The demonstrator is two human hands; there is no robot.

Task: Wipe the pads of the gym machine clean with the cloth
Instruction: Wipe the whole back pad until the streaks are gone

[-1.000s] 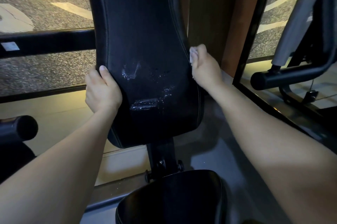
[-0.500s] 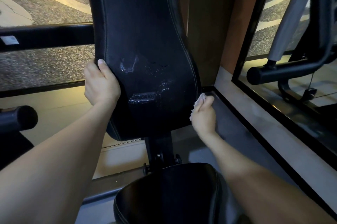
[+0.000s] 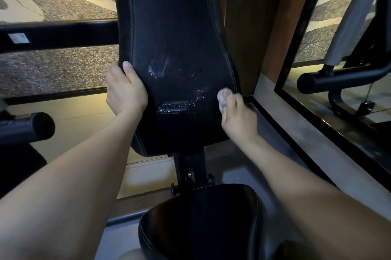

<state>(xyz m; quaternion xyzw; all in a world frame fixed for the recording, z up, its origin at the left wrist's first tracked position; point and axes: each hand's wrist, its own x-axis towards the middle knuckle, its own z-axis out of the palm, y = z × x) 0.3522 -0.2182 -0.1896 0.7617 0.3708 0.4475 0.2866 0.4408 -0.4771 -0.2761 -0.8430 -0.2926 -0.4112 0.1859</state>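
A tall black back pad [image 3: 175, 26] stands upright in front of me, with wet streaks low on its face. My left hand [image 3: 124, 92] grips its left edge, thumb on the front. My right hand [image 3: 238, 116] holds a small bunched pale cloth [image 3: 223, 95] and presses it against the lower right part of the pad's face, just right of the streaks. Below, the black seat pad [image 3: 201, 221] sits between my forearms.
A black horizontal bar [image 3: 57, 34] crosses behind the pad at left, and a black roller end [image 3: 31, 125] juts out lower left. A mirror at right shows a black handle [image 3: 321, 79] and a grey post. A black support post [image 3: 190, 166] joins back pad and seat.
My right hand slid the cloth down the pad's right edge, then came inward onto the lower right face. My left hand kept its grip on the left edge.
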